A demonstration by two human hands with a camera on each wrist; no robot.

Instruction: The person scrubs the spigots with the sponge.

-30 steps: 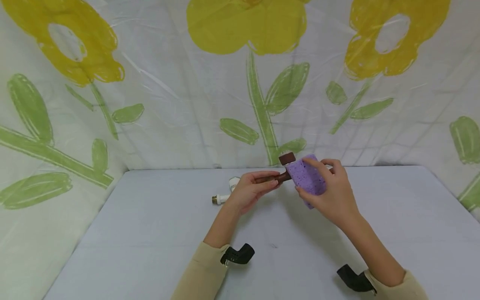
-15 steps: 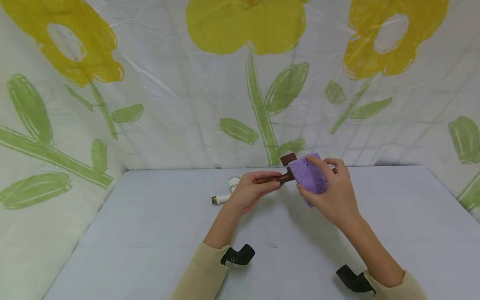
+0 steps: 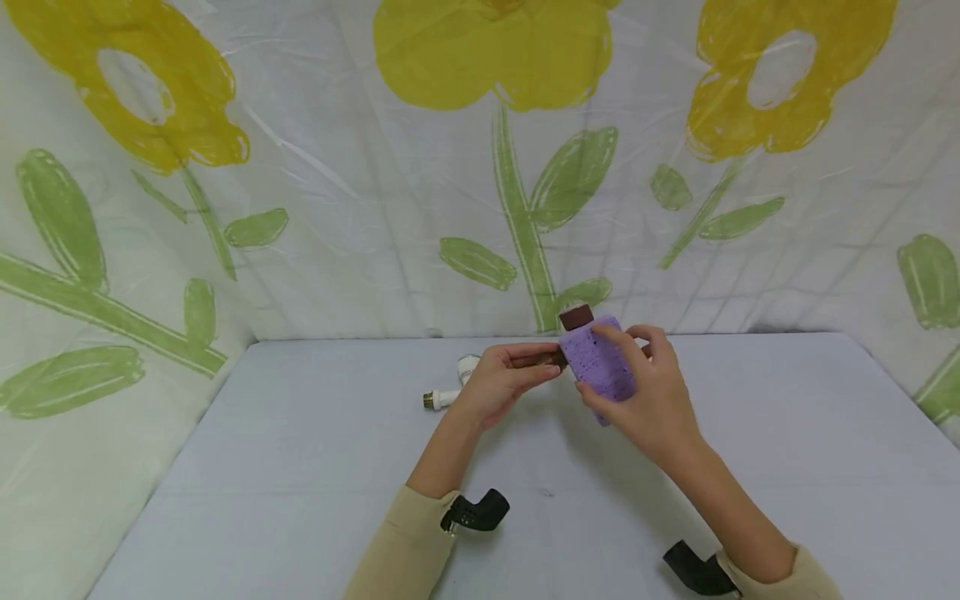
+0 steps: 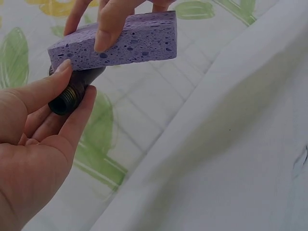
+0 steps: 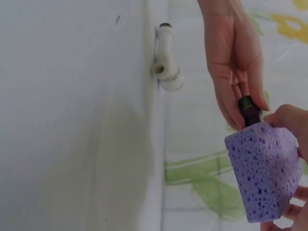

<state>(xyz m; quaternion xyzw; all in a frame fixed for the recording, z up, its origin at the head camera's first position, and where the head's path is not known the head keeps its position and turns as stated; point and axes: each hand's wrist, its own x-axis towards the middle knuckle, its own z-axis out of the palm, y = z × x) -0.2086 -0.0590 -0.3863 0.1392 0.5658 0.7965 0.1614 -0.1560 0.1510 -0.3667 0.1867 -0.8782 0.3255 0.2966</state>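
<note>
Sponge: one purple holey block (image 3: 597, 367), gripped by right hand (image 3: 645, 400).
Pipe: one brown threaded fitting (image 4: 72, 89), pinched by left hand (image 3: 498, 379).

Both hands (image 3: 577, 385) raised close together, fingers curled in grips.

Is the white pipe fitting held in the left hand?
No, the white pipe fitting lies on the table behind the left hand, which grips a dark brown threaded piece instead.
</note>
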